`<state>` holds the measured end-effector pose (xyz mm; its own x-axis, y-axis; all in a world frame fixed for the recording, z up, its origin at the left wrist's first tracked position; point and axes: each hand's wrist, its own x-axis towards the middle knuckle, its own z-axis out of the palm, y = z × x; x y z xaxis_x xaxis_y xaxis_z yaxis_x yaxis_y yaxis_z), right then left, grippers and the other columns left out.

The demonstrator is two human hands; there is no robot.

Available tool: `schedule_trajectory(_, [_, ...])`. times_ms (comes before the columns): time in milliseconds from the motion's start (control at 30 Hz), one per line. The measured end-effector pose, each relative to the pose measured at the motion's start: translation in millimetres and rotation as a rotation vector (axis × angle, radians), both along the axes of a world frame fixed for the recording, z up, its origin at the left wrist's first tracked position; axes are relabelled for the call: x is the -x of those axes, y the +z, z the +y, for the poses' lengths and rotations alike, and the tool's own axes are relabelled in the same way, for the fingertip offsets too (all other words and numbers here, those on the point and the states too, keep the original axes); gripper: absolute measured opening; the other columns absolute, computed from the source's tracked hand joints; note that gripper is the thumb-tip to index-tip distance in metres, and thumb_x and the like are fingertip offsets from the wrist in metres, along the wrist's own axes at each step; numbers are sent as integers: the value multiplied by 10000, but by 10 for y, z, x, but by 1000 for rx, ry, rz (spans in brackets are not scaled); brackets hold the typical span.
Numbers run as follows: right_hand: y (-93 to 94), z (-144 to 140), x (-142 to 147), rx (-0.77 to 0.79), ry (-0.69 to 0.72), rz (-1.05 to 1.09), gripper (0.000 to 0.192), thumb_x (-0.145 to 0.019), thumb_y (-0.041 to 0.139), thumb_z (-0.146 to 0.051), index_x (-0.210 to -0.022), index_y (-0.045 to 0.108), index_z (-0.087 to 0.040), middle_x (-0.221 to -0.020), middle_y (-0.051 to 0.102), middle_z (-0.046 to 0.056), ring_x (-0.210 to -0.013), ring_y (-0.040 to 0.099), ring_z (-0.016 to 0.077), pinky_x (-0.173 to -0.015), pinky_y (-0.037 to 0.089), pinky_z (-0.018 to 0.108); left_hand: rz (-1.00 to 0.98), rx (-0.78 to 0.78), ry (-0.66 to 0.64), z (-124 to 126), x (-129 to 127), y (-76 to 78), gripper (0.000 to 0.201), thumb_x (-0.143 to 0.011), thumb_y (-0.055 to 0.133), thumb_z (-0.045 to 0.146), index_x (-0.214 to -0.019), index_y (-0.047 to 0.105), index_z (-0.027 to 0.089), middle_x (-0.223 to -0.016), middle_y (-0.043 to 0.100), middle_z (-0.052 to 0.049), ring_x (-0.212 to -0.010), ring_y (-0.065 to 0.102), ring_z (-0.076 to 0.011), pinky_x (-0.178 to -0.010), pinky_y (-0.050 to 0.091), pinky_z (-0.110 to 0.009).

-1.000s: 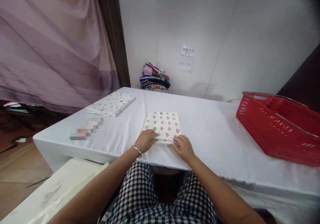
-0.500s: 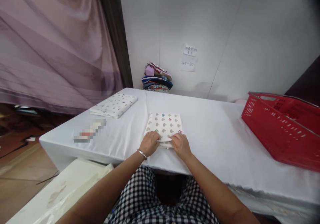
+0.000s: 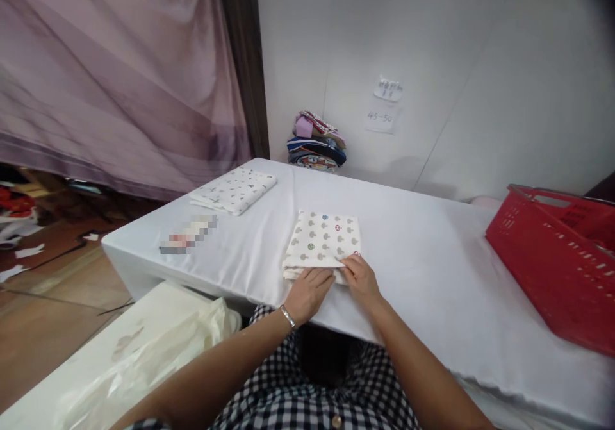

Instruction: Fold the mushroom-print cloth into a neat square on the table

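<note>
At the white table's (image 3: 432,244) three o'clock sits a red basket (image 3: 548,270). Toward six o'clock lies folded fabric (image 3: 321,234), the right hand (image 3: 362,281) pinching its near edge at five, the left hand (image 3: 308,295) touching that edge at six, fingers together.

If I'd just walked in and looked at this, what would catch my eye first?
Probably the big red basket, the boldest colour here, on the right of the white-covered table. Next, front and centre, a folded cloth with mushroom-like prints, the left hand and right hand at its near edge. Then perhaps the pinkish curtain filling the upper left.
</note>
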<state>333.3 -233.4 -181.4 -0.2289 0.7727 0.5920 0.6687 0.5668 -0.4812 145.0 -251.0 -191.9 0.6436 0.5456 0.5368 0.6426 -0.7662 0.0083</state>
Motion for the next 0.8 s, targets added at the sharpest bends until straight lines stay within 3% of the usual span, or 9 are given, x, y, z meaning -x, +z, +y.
schedule_trajectory(167, [192, -12, -78, -79, 18, -134, 219, -910, 413, -215, -932, 630, -196, -836, 574, 54, -805, 522, 180, -746, 439, 319, -8, 68, 88, 67, -37, 11, 262, -909, 430, 195, -1131, 568, 191, -1089, 625, -57, -1028, 520, -196, -907, 373, -372])
schedule_trajectory(300, [151, -36, -100, -116, 40, -223, 231, -911, 405, -191, -912, 636, -198, -801, 566, 46, -771, 518, 168, -791, 438, 326, -36, 164, 210, 105, -29, 58, 204, -891, 466, 222, -1029, 612, 187, -964, 654, -52, -949, 553, -214, -843, 404, -374])
schedule_trajectory(600, [88, -64, -153, -70, 75, -267, 193, -889, 447, -167, -906, 637, -193, -807, 575, 53, -762, 524, 165, -666, 442, 275, -190, 347, 346, 61, -49, 109, 149, -866, 500, 228, -847, 643, 196, -895, 669, -41, -921, 567, -220, -844, 392, -384])
schedule_trajectory(800, [76, -51, -184, -45, 78, -271, 199, -883, 445, -163, -927, 633, -209, -828, 584, 51, -785, 535, 166, -686, 457, 279, -135, 326, 160, 40, -140, 95, 255, -839, 550, 240, -1082, 614, 286, -1043, 663, -10, -1012, 550, -222, -907, 353, -421])
